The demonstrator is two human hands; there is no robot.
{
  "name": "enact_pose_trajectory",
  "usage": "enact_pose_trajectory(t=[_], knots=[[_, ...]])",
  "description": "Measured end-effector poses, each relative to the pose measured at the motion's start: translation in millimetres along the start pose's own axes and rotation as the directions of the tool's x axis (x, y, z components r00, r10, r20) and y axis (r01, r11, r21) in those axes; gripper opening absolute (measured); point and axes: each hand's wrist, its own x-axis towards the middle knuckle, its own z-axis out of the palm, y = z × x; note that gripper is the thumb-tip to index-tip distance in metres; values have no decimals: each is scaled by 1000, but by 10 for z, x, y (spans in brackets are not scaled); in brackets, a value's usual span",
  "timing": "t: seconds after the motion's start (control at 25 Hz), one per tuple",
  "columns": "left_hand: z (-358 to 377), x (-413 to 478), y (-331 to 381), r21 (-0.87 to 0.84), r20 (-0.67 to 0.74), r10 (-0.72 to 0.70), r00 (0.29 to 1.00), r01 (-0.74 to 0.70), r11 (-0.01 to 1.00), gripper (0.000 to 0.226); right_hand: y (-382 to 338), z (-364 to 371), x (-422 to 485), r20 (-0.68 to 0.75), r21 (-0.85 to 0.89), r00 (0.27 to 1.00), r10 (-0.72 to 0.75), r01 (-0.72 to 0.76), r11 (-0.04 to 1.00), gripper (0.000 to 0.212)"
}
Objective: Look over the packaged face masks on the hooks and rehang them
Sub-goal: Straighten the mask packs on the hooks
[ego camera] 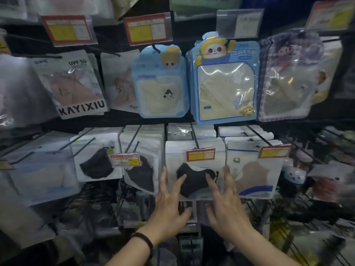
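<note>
Left hand and right hand, fingers spread wide, touch the black mask pack — the KAYIXIU pack says UPF 50.

A single wide-angle camera, worn on the person's head, gives the only view. It faces the hook display head-on from close range and is pitched somewhat downward. The wire hooks of the lower row are therefore seen from above, running away from the lens, while the blue cartoon pack in the upper row hangs roughly level with it. The lens bends the edges: the red price tags at the top lean outward and both sides blur. The left hand and right hand enter from the bottom edge, near enough that fingertips touch the black-mask pack at lower centre.
</note>
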Motion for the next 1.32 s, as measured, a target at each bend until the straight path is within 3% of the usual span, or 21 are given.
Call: enact_pose_trajectory(t=[0.2,0.32,0.4,0.52,0.96,1.16,1.32], knots=[[48,5,32,-114,-27,-14,1000,10,993,94,-13,-85,11,-22,9,1000,4,-4,1000,95],[51,-13,72,170,-16,4,1000,-1,985,102,-10,-111,18,-17,-135,1000,17,-19,991,98],[57,-25,80,433,-25,48,999,-33,901,104,26,-90,12,-38,-206,999,-5,-3,979,100],[106,-6,55,547,10,71,997,-65,835,105,65,-61,23,-30,-245,998,-51,42,969,104],[56,478,12,595,63,-19,998,-22,803,105,-168,-230,403,115,-205,993,26,-2,979,95],[-41,683,101,560,122,-85,989,2,828,112,-230,-257,690,162,-195,980,114,-81,977,95],[-75,737,128,490,110,-89,990,24,871,104,-256,-229,811,174,-141,972,159,-136,981,94]])
